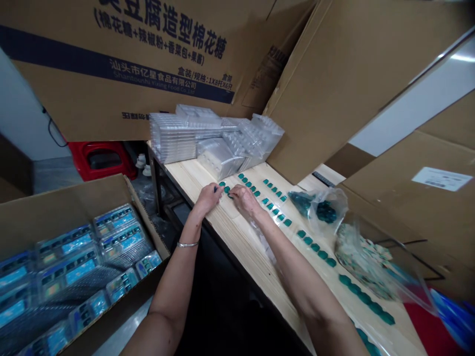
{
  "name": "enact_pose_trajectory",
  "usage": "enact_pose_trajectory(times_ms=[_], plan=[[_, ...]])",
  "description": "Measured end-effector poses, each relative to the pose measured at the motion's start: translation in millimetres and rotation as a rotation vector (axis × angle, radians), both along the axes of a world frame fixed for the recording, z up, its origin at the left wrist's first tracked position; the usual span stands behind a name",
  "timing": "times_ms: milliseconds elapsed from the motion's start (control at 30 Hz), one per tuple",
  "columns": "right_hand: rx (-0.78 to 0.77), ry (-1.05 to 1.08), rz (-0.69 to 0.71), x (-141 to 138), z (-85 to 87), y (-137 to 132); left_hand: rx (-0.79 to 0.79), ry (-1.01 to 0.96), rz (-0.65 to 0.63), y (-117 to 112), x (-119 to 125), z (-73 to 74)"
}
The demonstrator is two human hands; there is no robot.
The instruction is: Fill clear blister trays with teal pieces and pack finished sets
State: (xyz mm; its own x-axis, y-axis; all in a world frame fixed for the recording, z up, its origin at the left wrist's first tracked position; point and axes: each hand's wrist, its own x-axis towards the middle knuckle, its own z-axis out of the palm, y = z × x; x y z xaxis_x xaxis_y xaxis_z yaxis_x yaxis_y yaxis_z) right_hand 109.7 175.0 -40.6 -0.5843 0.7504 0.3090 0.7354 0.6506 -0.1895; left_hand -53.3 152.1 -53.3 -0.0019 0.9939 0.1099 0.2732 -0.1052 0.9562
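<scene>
Left hand (208, 199): fingers curled down, the tips just beside the small teal pieces (275, 211); whether they gripped one could not be told.
Right hand (245, 201): next to the left hand, fingertips pinched downward at a teal piece; its grip was also unclear.
Teal pieces: lay in spaced rows along the pale wooden table (185, 170), with more inside a clear plastic bag (319, 205) to the right.
Table's far end: stacked clear plastic blister trays (211, 141).
Lower left: an open cardboard box (55, 217) held blue-labelled blister packs (79, 247).
Beyond: printed cardboard cartons (111, 74) leaned overhead, above a red stool (100, 160).
Left wrist: a silver bracelet (187, 244).
</scene>
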Motion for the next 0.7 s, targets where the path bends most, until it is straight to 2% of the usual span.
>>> enact_pose_trajectory(times_ms=[100, 233, 333, 467, 600, 700], plan=[[0.012, 0.003, -0.023, -2, -1.1, -4, -0.027, -0.276, 0.009, -1, 2, 0.3], [0.037, 0.161, -0.041, -1, 10.3, -15, -0.098, -0.99, -0.062, -2, 6, 4.0], [0.056, 0.348, -0.091, -5, 26.0, -26, -0.186, -1.322, -0.142, -2, 10, 10.2], [0.046, 0.381, -0.027, -21, 38.1, -39, -0.305, -1.408, -0.196, -5, 17, 21.0], [0.043, 0.418, -0.036, -29, 35.8, -41, -0.332, -1.403, -0.174, -8, 23, 29.4], [-0.163, 0.688, -0.089, -22, 34.9, -38, -0.343, -1.42, -0.162, -8, 24, 28.6]])
